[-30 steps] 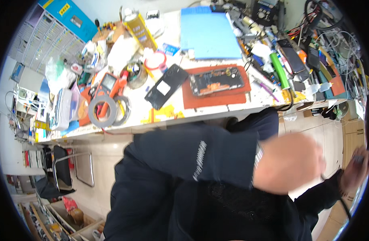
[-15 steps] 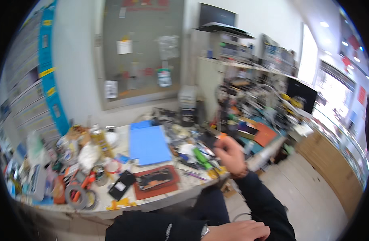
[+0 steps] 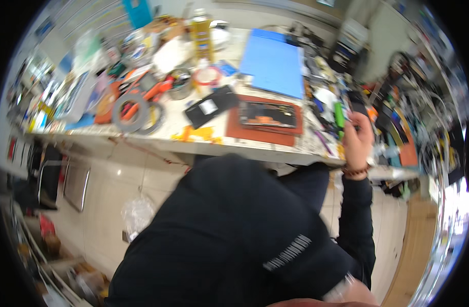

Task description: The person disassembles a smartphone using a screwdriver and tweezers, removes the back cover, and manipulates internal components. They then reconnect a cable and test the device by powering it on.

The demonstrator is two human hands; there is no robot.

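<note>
My right hand (image 3: 358,138) reaches onto the right of the workbench, fingers curled beside a green cylindrical tool (image 3: 338,118) and a dark phone (image 3: 356,100); what it grips, if anything, is unclear. My left hand (image 3: 347,297) is cut off at the lower edge below its watch, fingers hidden. An opened phone (image 3: 267,116) lies on an orange-brown mat (image 3: 255,137) left of my right hand, and a black phone back with a white square (image 3: 216,100) lies beside it.
A blue mat (image 3: 275,69) is at the back of the bench (image 3: 170,117). Tape rolls (image 3: 137,122), a yellow tin (image 3: 202,38), tools and cables crowd both sides. A chair (image 3: 55,179) stands at lower left; wooden cabinets (image 3: 413,235) at the right.
The view swung up toward the wall, then back down to the bench. My right hand has moved up from the far right onto the bench; my left hand has dropped to the lower edge.
</note>
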